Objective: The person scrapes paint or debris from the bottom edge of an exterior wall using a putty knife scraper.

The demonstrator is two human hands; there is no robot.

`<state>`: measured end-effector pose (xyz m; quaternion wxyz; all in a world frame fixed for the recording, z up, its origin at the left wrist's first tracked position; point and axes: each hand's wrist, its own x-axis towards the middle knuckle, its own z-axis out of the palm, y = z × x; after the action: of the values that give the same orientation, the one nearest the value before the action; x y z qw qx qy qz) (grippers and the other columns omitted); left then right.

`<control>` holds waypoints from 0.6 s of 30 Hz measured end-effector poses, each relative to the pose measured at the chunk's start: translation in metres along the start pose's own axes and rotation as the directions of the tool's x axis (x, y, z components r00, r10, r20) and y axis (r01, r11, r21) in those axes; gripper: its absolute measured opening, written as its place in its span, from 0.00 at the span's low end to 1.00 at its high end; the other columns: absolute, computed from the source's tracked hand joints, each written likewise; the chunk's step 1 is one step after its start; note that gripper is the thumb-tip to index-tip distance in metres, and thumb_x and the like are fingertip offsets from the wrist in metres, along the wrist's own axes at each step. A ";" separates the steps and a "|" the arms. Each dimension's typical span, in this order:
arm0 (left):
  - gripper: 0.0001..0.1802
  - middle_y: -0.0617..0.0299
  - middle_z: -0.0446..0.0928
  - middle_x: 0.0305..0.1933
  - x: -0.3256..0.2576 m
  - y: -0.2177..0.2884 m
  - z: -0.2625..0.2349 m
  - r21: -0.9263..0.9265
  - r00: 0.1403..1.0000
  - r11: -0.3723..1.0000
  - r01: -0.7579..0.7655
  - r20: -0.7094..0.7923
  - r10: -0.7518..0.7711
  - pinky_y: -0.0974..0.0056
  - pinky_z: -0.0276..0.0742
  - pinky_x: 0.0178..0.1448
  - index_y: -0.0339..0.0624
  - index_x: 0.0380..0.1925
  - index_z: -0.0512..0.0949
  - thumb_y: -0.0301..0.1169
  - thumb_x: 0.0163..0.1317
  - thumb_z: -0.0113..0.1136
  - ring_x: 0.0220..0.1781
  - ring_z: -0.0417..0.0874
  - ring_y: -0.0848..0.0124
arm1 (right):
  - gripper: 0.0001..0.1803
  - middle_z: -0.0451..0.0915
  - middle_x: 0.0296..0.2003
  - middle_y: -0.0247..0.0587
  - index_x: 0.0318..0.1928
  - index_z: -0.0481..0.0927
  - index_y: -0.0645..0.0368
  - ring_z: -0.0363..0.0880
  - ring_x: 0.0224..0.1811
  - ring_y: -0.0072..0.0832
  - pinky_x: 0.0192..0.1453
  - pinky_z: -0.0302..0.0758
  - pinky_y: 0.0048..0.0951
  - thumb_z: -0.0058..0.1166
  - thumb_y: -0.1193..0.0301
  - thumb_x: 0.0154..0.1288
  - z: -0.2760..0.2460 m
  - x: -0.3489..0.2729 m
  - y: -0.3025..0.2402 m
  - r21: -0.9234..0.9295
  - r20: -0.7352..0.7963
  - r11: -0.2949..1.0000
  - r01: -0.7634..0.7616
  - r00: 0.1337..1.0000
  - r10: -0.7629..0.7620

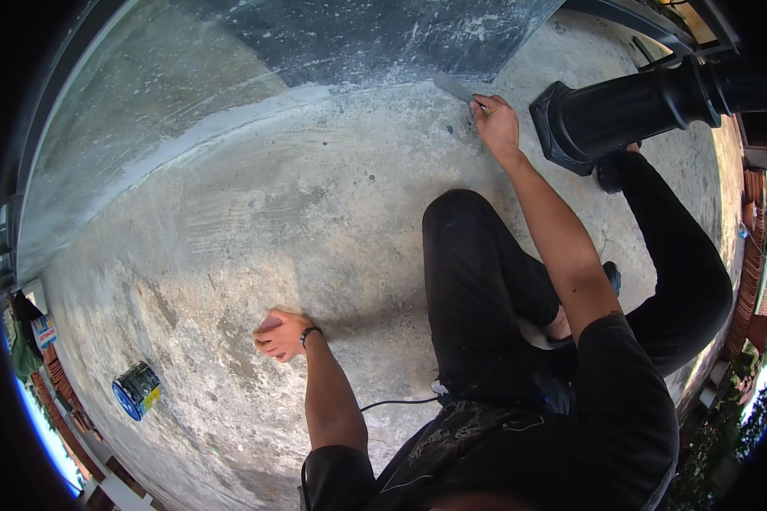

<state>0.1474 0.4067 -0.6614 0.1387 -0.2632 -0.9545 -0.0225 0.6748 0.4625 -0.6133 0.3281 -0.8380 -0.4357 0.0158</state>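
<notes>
From my remote seat I'm looking down past black trouser legs, with a thin black cable [400, 402] running beside the shirt. Nearest me, the left hand [283, 334] is resting low at the floor, its fingers curling inward; something pinkish is showing inside the curl, but I'm not able to tell whether it is a held thing or just the palm. Farther out, the right hand [497, 123] is closing firmly around a flat grey scraper [457, 88], whose blade is lying at the line where floor and wall are meeting. For this stroke I'd be keeping the blade low and square to that line, pressing evenly, and leaning on the left hand for balance so that a corner isn't gouging.

The floor [358, 217] is looking rough, mottled and stained. A small tin [136, 392] with blue and yellow on it is sitting well apart on the left. A black post [622, 111] is standing just beyond the right hand. The wall is carrying a dark grey patch [392, 38], with a paler strip [179, 145] running along its foot. At the far rim, reddish roof tiles [754, 230] and greenery are catching daylight.
</notes>
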 end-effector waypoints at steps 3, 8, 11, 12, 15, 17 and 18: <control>0.38 0.58 0.58 0.68 0.000 0.000 0.000 -0.003 1.000 1.000 0.007 0.011 -0.007 0.45 0.57 0.66 0.52 0.66 0.59 0.62 0.64 0.43 0.70 0.60 0.59 | 0.11 0.82 0.38 0.44 0.43 0.86 0.54 0.80 0.42 0.43 0.47 0.76 0.39 0.58 0.67 0.62 -0.003 0.002 0.003 0.002 -0.004 1.000 0.026 1.000 -0.026; 0.38 0.58 0.58 0.68 0.002 -0.002 0.003 -0.006 1.000 1.000 -0.008 0.000 0.008 0.46 0.57 0.66 0.52 0.66 0.58 0.62 0.65 0.43 0.70 0.60 0.59 | 0.10 0.82 0.37 0.44 0.42 0.86 0.54 0.80 0.41 0.43 0.47 0.76 0.39 0.58 0.67 0.62 -0.002 0.005 0.001 -0.012 0.005 0.999 0.041 0.999 -0.041; 0.38 0.58 0.58 0.68 -0.002 0.001 0.000 0.009 0.999 1.000 -0.003 0.037 0.002 0.45 0.57 0.66 0.51 0.67 0.58 0.62 0.65 0.43 0.70 0.60 0.60 | 0.10 0.82 0.37 0.44 0.42 0.86 0.54 0.80 0.41 0.43 0.47 0.76 0.39 0.58 0.67 0.62 0.006 0.006 -0.008 0.023 0.015 0.997 0.074 0.997 -0.074; 0.38 0.58 0.58 0.68 -0.001 0.000 -0.001 0.013 0.999 1.000 -0.001 0.035 0.001 0.45 0.57 0.66 0.51 0.67 0.58 0.62 0.65 0.43 0.70 0.60 0.60 | 0.10 0.82 0.37 0.44 0.43 0.86 0.54 0.80 0.41 0.43 0.47 0.76 0.39 0.58 0.67 0.62 0.009 0.006 -0.012 0.032 0.009 0.997 0.071 0.997 -0.072; 0.38 0.58 0.58 0.69 0.000 0.000 -0.001 0.001 1.000 1.000 0.007 0.031 -0.007 0.45 0.57 0.66 0.50 0.66 0.58 0.61 0.65 0.43 0.70 0.60 0.60 | 0.10 0.82 0.37 0.44 0.43 0.86 0.54 0.80 0.42 0.43 0.48 0.76 0.38 0.58 0.68 0.63 0.007 0.006 -0.014 0.034 0.024 0.998 0.058 0.998 -0.059; 0.38 0.58 0.58 0.69 0.003 -0.002 0.000 -0.007 1.000 1.000 -0.009 0.005 0.009 0.45 0.57 0.66 0.51 0.66 0.59 0.62 0.65 0.43 0.70 0.60 0.60 | 0.11 0.82 0.38 0.44 0.43 0.86 0.54 0.80 0.42 0.43 0.48 0.76 0.38 0.58 0.68 0.63 0.005 0.008 -0.010 0.029 0.043 0.998 0.052 0.998 -0.053; 0.38 0.58 0.58 0.69 0.003 -0.002 0.002 -0.008 1.000 1.000 -0.008 0.006 0.008 0.45 0.57 0.66 0.51 0.66 0.59 0.62 0.65 0.43 0.70 0.60 0.60 | 0.11 0.82 0.38 0.43 0.44 0.86 0.54 0.80 0.42 0.43 0.48 0.76 0.38 0.58 0.68 0.63 0.003 0.008 -0.008 0.015 0.036 0.998 0.053 0.998 -0.054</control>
<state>0.1438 0.4067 -0.6621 0.1347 -0.2676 -0.9538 -0.0249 0.6729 0.4728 -0.6087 0.3264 -0.8232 -0.4637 0.0256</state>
